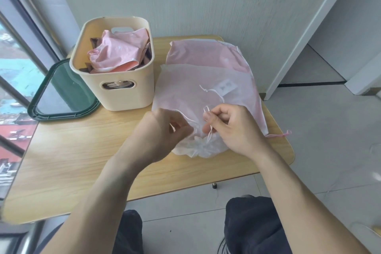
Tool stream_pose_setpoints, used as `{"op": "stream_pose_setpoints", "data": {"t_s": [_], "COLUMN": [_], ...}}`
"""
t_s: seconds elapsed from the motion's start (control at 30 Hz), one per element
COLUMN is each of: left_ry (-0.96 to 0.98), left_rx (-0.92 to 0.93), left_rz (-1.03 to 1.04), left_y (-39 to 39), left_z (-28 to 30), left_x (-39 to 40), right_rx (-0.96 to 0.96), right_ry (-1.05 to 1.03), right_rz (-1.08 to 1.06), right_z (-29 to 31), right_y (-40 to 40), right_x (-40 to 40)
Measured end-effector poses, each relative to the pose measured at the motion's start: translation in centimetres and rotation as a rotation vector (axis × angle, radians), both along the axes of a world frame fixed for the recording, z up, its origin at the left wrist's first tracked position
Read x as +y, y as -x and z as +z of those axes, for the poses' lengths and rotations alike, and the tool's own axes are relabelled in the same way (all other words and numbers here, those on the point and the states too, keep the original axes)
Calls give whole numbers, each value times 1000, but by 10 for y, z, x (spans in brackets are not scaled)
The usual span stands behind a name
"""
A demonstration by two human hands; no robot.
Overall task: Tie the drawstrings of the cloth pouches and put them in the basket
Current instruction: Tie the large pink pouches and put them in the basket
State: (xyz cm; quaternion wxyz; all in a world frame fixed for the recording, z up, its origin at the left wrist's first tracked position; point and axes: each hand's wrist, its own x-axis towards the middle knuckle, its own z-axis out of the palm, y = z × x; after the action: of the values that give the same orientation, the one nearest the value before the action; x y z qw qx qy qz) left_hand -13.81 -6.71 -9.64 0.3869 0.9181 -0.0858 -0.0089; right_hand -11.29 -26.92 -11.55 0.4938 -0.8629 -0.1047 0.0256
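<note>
Both forearms reach forward; left hand (165,132) and right hand (228,128) apparently pinch the drawstring (209,130).

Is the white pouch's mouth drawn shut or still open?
Drawn shut: the white pouch mouth is bunched; both hands pinch its drawstring.

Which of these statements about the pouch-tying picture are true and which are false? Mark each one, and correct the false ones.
1. Both hands work at the gathered mouth of the white pouch. True.
2. The basket stands empty. False: pink pouches already lie in it.
3. The right hand pinches the white drawstring. True.
4. The basket stands to the right of the white pouch. False: it stands to its left.
5. A pink pouch lies under the white one, on the table. True.
6. The left hand rests on the basket's rim. False: it is at the pouch's mouth.
</note>
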Motion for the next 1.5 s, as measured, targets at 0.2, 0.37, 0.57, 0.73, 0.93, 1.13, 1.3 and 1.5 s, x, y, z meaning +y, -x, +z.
{"op": "stream_pose_setpoints", "data": {"t_s": [0.2,0.37,0.57,0.73,0.93,1.13,1.3,1.5], "left_ry": [-94,-216,-136,59,250,557,1022,874], "left_rx": [-78,129,265,216,201,333,240,18], "left_rz": [146,69,14,48,115,196,348,170], "left_y": [3,4,2,-1,-1,-2,-7,-3], "left_z": [4,-3,-3,-3,-2,0,1,7], "left_x": [-1,-6,-7,-4,-10,-16,-18,-27], "right_rx": [-188,-310,-313,-299,-179,-76,-64,59], "right_ry": [256,218,181,170,108,127,-38,-207], "right_rz": [-25,-176,-226,-189,-151,-111,-53,-118], "right_z": [-14,-22,-26,-23,-20,-14,-3,4], "right_y": [-2,-3,-7,-7,-7,-8,-1,8], "right_x": [9,18,23,22,16,7,12,13]}}
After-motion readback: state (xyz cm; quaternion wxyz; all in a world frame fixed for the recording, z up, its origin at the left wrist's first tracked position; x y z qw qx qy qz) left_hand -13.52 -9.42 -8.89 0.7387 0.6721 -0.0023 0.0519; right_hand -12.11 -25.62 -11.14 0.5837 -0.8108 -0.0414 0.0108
